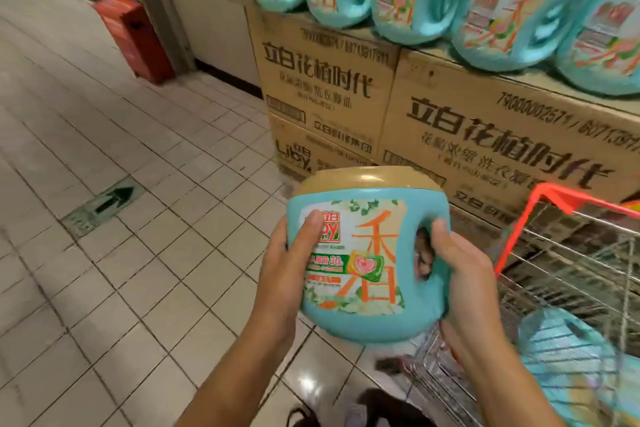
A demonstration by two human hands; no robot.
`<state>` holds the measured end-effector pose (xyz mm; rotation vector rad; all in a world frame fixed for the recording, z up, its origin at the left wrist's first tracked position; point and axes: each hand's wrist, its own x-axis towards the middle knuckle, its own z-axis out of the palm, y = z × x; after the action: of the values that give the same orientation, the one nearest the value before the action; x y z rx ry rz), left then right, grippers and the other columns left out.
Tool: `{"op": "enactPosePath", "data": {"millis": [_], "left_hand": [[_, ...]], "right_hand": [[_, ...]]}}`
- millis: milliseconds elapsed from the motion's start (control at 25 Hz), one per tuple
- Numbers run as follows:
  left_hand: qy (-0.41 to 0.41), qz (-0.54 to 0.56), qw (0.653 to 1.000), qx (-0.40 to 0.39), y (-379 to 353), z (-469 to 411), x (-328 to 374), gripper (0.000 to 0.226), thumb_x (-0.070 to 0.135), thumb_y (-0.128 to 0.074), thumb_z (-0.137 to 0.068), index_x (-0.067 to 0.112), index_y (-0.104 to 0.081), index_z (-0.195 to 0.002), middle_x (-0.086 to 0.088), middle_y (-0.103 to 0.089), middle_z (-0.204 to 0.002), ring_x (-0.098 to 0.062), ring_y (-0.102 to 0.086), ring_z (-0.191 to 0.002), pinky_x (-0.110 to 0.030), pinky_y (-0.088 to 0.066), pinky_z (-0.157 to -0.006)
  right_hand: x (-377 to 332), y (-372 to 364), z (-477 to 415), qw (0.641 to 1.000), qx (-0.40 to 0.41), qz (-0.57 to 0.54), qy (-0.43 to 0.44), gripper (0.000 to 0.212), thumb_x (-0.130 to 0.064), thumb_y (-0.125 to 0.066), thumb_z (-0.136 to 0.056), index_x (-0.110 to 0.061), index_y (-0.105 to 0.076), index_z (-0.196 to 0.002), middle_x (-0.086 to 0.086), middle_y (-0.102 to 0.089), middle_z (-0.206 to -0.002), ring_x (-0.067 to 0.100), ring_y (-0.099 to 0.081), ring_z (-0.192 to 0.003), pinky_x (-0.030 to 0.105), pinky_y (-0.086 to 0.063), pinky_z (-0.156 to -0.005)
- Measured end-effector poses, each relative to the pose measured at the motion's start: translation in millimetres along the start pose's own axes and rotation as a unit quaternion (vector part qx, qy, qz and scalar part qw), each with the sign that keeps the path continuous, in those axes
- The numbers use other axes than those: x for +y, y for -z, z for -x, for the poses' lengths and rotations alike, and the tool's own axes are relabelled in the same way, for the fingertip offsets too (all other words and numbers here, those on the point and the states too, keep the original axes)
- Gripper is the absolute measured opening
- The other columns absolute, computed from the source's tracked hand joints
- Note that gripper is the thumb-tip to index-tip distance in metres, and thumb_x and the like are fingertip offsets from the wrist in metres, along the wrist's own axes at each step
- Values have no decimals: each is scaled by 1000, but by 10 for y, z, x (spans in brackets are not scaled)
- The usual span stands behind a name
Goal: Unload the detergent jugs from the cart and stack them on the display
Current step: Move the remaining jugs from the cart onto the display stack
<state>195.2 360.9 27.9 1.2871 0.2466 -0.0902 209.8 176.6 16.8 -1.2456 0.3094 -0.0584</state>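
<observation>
I hold a teal detergent jug (367, 315) with a tan lid in front of me, upright and slightly tilted. My left hand (287, 263) grips its left side, thumb across the label. My right hand (460, 270) grips the jug's handle on the right, fingers through the handle hole. A row of several matching teal jugs (412, 3) stands on the display of stacked cardboard boxes (478, 125) above and ahead. The wire cart (575, 253) with its red rim is at the right, and another teal jug (568, 367) lies inside it behind the mesh.
Pale tiled floor (121, 218) stretches to the left, with a green arrow marker (110, 201) set in it. A red box (135, 35) leans by a wall pillar at the back left. My dark shoes (374, 406) show at the bottom.
</observation>
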Motion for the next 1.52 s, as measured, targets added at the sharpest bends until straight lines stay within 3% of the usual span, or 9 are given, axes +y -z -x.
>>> {"op": "enactPosePath", "data": {"millis": [320, 480, 600, 760, 840, 1000, 1240, 1400, 1520], "left_hand": [[-1, 17, 1000, 18, 750, -1116, 510, 55, 54, -61, -79, 17, -64, -119, -7, -75, -104, -26, -73, -92, -31, -60, -67], [-30, 18, 999, 3, 929, -2093, 950, 46, 52, -62, -81, 20, -67, -115, -6, -75, -104, -23, -74, -91, -27, -59, -64], [-63, 21, 998, -10, 938, -2789, 1470, 46, 52, -64, -78, 20, -67, -112, -6, -76, -101, -24, -74, -88, -27, -58, -62], [-109, 37, 992, -48, 838, -3563, 2103, 46, 48, -64, -79, 17, -65, -114, -7, -76, -100, -23, -74, -88, -28, -59, -62], [-126, 48, 988, -73, 807, -3909, 2348, 47, 46, -63, -80, 14, -65, -115, -8, -76, -101, -25, -74, -88, -29, -59, -62], [-175, 56, 972, -146, 779, -4631, 2913, 51, 47, -64, -75, 15, -66, -115, -8, -76, -102, -24, -74, -89, -27, -59, -62], [-248, 0, 933, -262, 724, -5863, 3998, 68, 49, -77, -70, 16, -56, -125, -4, -75, -104, -22, -74, -89, -27, -59, -62], [-309, -64, 895, -314, 543, -6703, 4628, 109, 47, -95, -34, 21, -47, -128, 1, -75, -105, -18, -74, -91, -24, -58, -66], [-336, -60, 883, -324, 328, -7283, 4834, 96, 21, -96, -47, 16, -47, -129, 1, -75, -104, -18, -73, -91, -26, -60, -68]], "right_hand": [[26, -1206, -764, 1000, -17, 17, 9, 45, -51, -70, -76, -11, -56, -63, 11, -47, -60, 21, -38, -56, 31, -32, -59], [-71, -1820, -1587, 999, -27, -22, 38, 64, -50, -70, -73, 11, -56, -87, 20, -50, -79, 30, -43, -75, 42, -33, -68], [-358, -2295, -2189, 997, -31, -20, 64, 51, -50, -64, -77, 1, -56, -83, 17, -45, -73, 29, -39, -66, 36, -35, -61], [-829, -2789, -2858, 991, -13, 22, 133, 64, -53, -59, -76, 11, -57, -85, 18, -53, -72, 27, -47, -64, 35, -39, -61], [-1029, -2962, -3124, 986, -16, 34, 164, 49, -54, -59, -75, -7, -69, -82, 8, -66, -75, 23, -59, -64, 30, -47, -59], [-1470, -3350, -3639, 974, -32, 33, 222, 47, -54, -59, -78, -14, -73, -100, 10, -74, -101, 31, -71, -94, 47, -57, -81], [-2112, -4117, -4583, 945, 28, 55, 323, 69, -55, -56, -84, 9, -54, -110, 42, -47, -116, 59, -51, -101, 72, -40, -91], [-2580, -4463, -5233, 931, 32, 100, 349, 60, -56, -60, -82, -7, -63, -115, 22, -65, -115, 41, -61, -108, 55, -48, -95], [-2888, -4521, -5599, 915, 43, 185, 355, 59, -61, -68, -70, -16, -65, -109, 5, -72, -102, 28, -66, -99, 42, -54, -86]]}}
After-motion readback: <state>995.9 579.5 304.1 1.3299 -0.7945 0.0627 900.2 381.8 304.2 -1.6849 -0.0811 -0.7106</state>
